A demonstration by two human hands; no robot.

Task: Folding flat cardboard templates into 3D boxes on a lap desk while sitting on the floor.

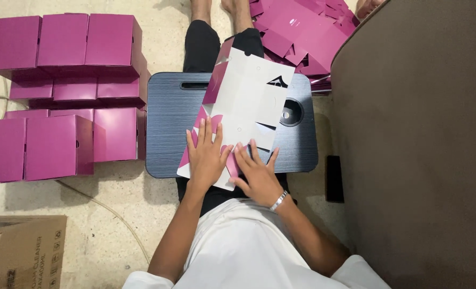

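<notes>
A flat, unfolded carton blank [248, 96], white on the side facing up with magenta flaps, lies tilted on a dark blue lap tray [165, 123] across my legs. My left hand [206, 155] presses flat on the blank's near left corner, fingers spread. My right hand [256, 174], with a silver bracelet at the wrist, presses on a folded magenta flap at the near edge, right beside the left hand.
Several folded magenta boxes [66, 91] are stacked on the floor at left. A pile of flat magenta blanks [302, 32] lies beyond the tray. A brown sofa edge [420, 139] fills the right. A cardboard carton [24, 251] sits at bottom left; a cable [104, 206] crosses the floor.
</notes>
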